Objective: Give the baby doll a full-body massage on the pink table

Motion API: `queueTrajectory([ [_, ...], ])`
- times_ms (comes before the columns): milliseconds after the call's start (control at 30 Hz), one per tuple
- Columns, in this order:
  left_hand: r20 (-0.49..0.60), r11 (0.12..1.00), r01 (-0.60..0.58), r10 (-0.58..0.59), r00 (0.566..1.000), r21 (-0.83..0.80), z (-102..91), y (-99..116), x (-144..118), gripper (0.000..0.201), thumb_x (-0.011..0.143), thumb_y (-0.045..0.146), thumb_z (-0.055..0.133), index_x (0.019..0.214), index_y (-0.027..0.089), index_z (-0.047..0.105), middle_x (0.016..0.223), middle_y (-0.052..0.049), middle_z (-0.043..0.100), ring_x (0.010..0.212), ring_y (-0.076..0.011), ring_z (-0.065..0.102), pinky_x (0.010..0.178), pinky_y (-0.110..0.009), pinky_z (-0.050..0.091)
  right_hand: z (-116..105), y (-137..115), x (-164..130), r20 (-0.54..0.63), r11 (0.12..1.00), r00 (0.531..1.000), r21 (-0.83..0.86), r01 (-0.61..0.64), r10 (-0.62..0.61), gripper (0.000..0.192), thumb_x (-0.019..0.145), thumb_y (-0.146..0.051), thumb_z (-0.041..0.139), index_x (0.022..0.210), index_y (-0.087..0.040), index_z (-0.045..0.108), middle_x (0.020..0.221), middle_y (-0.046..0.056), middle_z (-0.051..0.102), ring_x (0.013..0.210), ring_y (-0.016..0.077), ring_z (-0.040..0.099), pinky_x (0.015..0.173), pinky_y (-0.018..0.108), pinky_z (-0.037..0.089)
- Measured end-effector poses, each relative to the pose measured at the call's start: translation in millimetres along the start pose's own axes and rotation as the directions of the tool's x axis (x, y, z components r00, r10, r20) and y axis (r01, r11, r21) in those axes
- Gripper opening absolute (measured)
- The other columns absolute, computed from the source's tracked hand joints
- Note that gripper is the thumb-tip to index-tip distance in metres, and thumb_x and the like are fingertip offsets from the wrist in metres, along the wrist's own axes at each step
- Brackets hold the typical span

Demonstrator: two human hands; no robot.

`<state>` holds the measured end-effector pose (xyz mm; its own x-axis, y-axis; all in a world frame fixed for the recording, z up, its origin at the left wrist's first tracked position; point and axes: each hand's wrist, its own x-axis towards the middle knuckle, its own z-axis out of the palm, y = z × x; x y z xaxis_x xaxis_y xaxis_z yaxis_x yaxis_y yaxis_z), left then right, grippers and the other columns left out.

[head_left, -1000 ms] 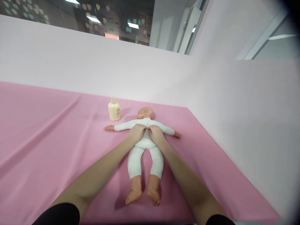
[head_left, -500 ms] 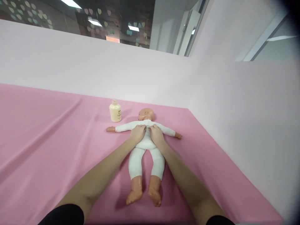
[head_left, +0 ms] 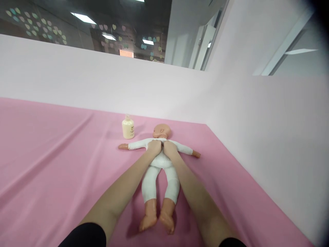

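Observation:
A baby doll (head_left: pixel 149 182) in a white one-piece suit lies on its back on a pink sheet (head_left: pixel 51 154), arms spread wide and bare feet toward me. My left hand (head_left: pixel 155 146) and my right hand (head_left: pixel 169 148) sit side by side on the doll's upper chest, just below its chin. The fingers of both are curled and pinch the white suit at the middle of the chest. The suit's front between my hands is hidden by my fingers.
A small cream lotion bottle (head_left: pixel 128 127) stands upright on the sheet, left of the doll's head. Pale pink walls (head_left: pixel 257 137) close the back and right sides. The sheet has long folds on the left.
Both hands have slid a little up the doll's chest and drawn closer together. The view has tilted, so everything sits slightly lower in the picture.

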<state>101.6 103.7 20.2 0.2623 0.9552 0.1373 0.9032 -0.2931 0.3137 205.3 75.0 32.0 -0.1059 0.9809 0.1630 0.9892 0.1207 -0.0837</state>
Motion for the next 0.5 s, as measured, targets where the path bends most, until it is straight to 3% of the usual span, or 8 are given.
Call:
queueTrajectory([
  [100,-0.027,0.999,-0.017,0.017,0.999,0.032,1.2,0,-1,0.028,0.088,0.025,0.041,0.090,0.013,0.066,0.092,-0.014,0.066,0.088,-0.0241,0.061,0.076,-0.033,0.043,4,-2,0,-0.025,0.999,0.999,-0.008,-0.031,0.031,0.027,0.088,-0.006,0.037,0.101,-0.008,0.060,0.101,0.016,0.066,0.091,0.0243,0.063,0.074,0.030,0.044],
  [300,-0.078,0.998,-0.013,0.018,0.997,0.054,-1.4,-2,-13,0.031,0.091,0.028,0.034,0.113,0.014,0.049,0.095,-0.013,0.065,0.094,-0.0251,0.060,0.075,-0.033,0.044,10,4,-2,-0.097,0.996,0.992,0.050,-0.080,0.084,0.026,0.090,-0.013,0.037,0.114,-0.011,0.047,0.097,0.012,0.067,0.088,0.0216,0.064,0.072,0.028,0.043],
  [500,-0.085,0.999,-0.015,0.018,0.996,0.030,-5.5,-2,-13,0.027,0.089,0.027,0.038,0.112,0.016,0.045,0.095,-0.011,0.066,0.093,-0.0253,0.062,0.073,-0.034,0.046,9,9,-1,-0.099,0.988,0.991,0.136,-0.072,0.085,0.021,0.091,-0.018,0.041,0.110,-0.015,0.050,0.101,0.010,0.066,0.095,0.0205,0.062,0.076,0.027,0.042],
])
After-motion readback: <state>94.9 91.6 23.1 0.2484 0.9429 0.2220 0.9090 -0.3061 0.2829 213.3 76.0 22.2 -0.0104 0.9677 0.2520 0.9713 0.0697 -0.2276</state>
